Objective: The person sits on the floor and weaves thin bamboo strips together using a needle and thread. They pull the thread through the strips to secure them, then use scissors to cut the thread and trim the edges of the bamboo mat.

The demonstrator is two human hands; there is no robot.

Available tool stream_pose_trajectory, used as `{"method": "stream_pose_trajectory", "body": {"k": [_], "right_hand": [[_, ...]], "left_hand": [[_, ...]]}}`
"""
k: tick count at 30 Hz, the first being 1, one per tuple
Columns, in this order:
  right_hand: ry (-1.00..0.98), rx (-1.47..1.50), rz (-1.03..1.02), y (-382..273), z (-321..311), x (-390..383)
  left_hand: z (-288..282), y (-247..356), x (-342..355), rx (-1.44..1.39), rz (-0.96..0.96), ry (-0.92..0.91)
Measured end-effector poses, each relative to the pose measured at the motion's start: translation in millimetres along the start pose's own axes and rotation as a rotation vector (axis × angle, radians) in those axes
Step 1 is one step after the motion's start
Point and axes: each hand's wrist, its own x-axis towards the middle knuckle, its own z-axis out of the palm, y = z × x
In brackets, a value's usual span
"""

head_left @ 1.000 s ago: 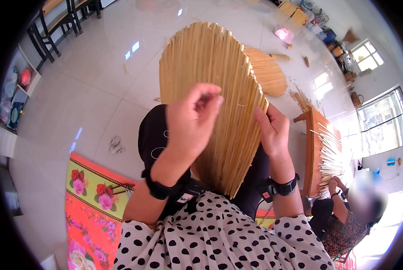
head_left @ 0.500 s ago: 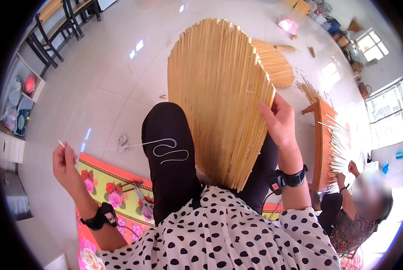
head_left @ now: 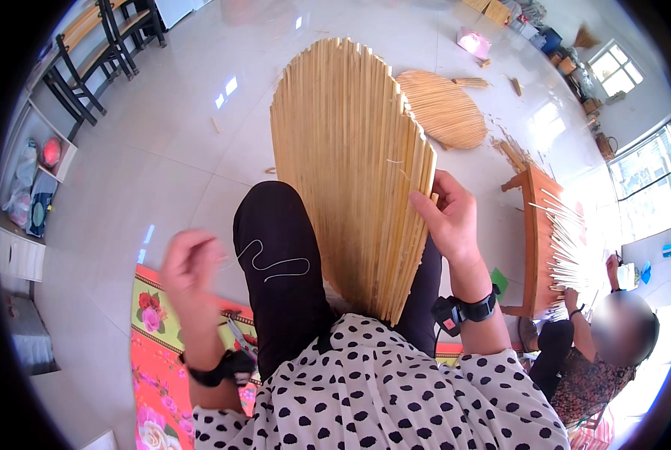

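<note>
Left hand (head_left: pixel 193 270): room to pass leftward and far over the pale floor (head_left: pixel 178 195). Toward the right, a low path meets the raised left knee (head_left: pixel 271 217), with loose thread (head_left: pixel 286 275) lying across it. Next obstacle: slatted panel (head_left: pixel 350 165), standing like a wall between the hands; passage possible around its far end. Right hand (head_left: pixel 455 214) grips its right edge; beyond, a floor gap, then the wooden table (head_left: pixel 532 247) blocks farther right.
</note>
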Motion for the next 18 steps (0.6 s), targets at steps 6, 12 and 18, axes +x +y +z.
{"method": "stream_pose_trajectory", "body": {"k": [6,12,18], "right_hand": [[-0.026,-0.029,0.002,-6,0,-1],[-0.023,0.018,0.017,-5,1,-5],[-0.018,0.006,0.014,-4,3,-5]], "left_hand": [[126,11,36,0.016,0.192,-0.275],[183,-4,36,0.121,0.492,-0.173],[191,-6,39,0.209,0.631,-0.134]]}}
